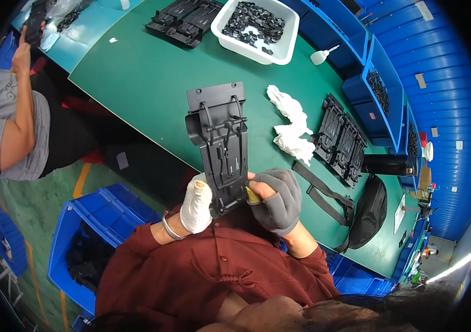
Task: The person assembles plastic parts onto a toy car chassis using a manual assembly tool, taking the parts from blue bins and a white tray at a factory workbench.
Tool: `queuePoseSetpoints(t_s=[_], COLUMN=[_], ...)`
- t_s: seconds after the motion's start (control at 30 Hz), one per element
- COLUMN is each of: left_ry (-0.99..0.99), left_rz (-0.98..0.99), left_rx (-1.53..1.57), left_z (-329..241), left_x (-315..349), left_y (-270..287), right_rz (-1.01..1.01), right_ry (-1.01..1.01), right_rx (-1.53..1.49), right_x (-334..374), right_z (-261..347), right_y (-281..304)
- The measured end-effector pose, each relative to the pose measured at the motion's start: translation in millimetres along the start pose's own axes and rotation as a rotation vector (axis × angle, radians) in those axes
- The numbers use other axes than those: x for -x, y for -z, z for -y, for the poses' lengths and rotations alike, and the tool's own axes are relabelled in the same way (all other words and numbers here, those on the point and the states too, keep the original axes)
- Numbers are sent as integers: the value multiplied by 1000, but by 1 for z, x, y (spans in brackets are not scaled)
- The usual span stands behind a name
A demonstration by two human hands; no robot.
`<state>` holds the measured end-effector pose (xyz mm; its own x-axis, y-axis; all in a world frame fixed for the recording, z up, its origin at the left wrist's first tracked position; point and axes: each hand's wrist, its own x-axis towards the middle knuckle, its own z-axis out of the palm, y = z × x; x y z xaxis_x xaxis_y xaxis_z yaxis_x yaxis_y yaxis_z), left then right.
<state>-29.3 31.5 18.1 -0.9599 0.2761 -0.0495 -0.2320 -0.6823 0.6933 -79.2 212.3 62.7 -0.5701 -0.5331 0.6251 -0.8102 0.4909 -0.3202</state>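
A long black moulded plastic part (225,146) with ribs, clips and a flat holed end stands tilted up in front of my chest. My left hand (196,205), in a white glove with the thumb tip bare, grips its lower left edge. On the lower right edge, my right hand (276,200) in a grey glove with bare fingertips is closed around the part. Something yellow (253,195) shows beside the right thumb; I cannot make out what it is. The fingers behind the part are hidden.
On the green table (136,72) are a white tub (288,47) of small black pieces, more black moulded parts (339,138), white cloth (290,124), a black waist bag (369,213) and a black bottle (390,164). Blue bins (382,105) line the right. Another person (11,124) works at left.
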Motion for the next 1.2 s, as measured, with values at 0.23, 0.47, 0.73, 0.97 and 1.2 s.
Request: queuePoseSetpoints(t_s=[0.23, 0.47, 0.73, 0.97, 1.2], left_ry=[-22, -32, -92, -106, -74], left_rz=[10, 20, 13, 17, -1], left_rx=[-31, -70, -139, -166, -60], left_z=[1, 2, 4, 3, 5], left_x=[0, -1, 0, 1, 3], left_y=[1, 5, 5, 5, 5], right_rz=[33, 66, 90, 105, 176], right_ry=[18, 5, -28, -22, 11], right_rx=[34, 21, -16, -31, -29], right_x=[-4, -5, -6, -5, -12], right_z=[1, 0, 0, -1, -1], right_y=[3, 4, 2, 4, 9])
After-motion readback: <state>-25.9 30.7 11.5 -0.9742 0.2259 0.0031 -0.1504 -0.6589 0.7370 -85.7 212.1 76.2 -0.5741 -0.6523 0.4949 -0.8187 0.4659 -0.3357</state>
